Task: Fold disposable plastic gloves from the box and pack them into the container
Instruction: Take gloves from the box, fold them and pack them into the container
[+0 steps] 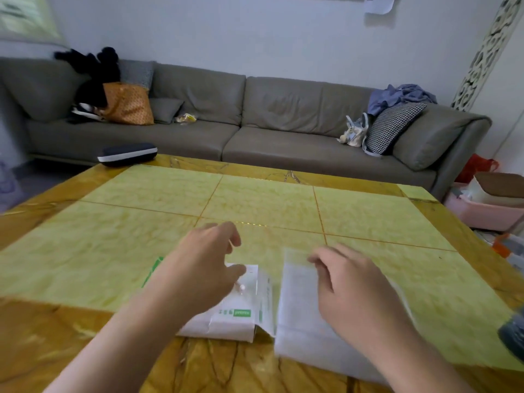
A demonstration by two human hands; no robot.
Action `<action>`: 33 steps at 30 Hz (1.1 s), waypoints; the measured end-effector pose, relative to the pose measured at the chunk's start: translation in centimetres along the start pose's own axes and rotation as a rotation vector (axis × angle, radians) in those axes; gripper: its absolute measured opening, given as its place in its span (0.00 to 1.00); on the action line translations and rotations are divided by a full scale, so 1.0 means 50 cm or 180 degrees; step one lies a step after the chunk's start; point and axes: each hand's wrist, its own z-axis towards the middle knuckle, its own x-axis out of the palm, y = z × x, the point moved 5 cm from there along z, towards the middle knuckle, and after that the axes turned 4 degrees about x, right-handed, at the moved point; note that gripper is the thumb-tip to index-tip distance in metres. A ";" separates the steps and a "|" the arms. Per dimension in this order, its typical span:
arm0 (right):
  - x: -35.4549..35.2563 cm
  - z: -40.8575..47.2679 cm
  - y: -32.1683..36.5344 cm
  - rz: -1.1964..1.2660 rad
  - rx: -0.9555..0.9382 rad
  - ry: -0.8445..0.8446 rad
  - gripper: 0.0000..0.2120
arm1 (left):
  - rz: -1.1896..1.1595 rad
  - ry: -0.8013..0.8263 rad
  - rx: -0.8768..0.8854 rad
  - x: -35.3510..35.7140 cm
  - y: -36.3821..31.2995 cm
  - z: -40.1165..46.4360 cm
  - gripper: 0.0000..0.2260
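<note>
- Ahead of us the table (255,199) lies bare across its far half, open to a reach.
- Near us the box (238,310) and plastic sheet (297,313) sit side by side, filling the middle.
- A dark case (127,154) blocks the far left corner.
- A dark object (514,333) crowds the right edge.
</note>
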 end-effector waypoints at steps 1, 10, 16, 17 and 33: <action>0.008 -0.001 0.018 0.0154 -0.0263 -0.0010 0.13 | 0.0033 0.0224 -0.0118 -0.003 0.036 0.001 0.16; 0.116 -0.020 0.124 0.0188 -0.1292 0.1224 0.17 | -0.0605 -0.0027 -0.0247 0.011 0.117 0.019 0.05; 0.126 -0.018 0.117 0.0201 -0.1189 0.1357 0.18 | -0.1525 -0.0721 -0.0385 -0.013 0.106 0.020 0.09; 0.126 -0.019 0.116 0.0195 -0.1187 0.1383 0.18 | -0.1694 -0.0785 -0.0387 -0.016 0.103 0.018 0.10; 0.121 -0.024 0.117 0.0170 -0.1172 0.1429 0.19 | -0.5905 -0.1245 -0.0909 -0.015 0.090 0.024 0.13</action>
